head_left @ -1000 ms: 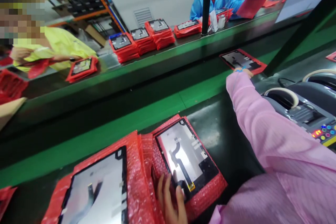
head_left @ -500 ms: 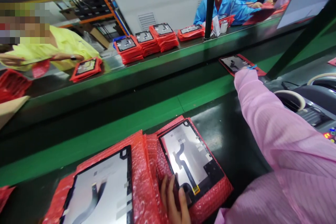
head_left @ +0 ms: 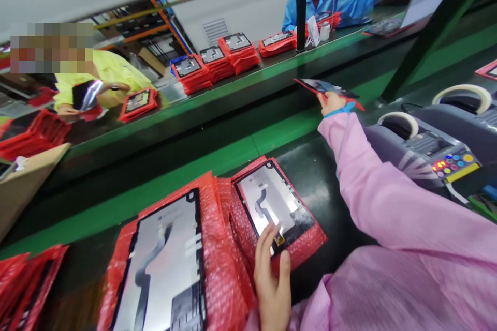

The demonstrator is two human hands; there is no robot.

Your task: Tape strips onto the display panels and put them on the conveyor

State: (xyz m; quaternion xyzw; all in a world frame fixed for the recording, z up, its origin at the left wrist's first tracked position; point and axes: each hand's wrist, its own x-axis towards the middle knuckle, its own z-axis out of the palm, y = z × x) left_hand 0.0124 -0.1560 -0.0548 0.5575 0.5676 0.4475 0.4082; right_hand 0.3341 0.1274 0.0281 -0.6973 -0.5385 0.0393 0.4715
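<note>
My right hand, with a blue wrist strap, grips a flat display panel backed with red wrap, tilted above the far side of the bench. The fingers of my left hand are stretched out and slightly apart at the lower edge of another display panel. That panel shows a silver back, a black border and a dark flex cable, and rests on red bubble wrap. To its left, a bigger-looking silver panel lies on more red bubble wrap.
Tape dispensers with rolls stand at right. Red-wrapped panels lie at lower left, and stacks line the far ledge. A cardboard piece juts in at left. A green post slants at right. Co-workers sit opposite.
My right hand has lifted the panel from the far bench and brought it left. My left hand's fingers have shifted over the near panel's lower edge. The view has turned slightly right.
</note>
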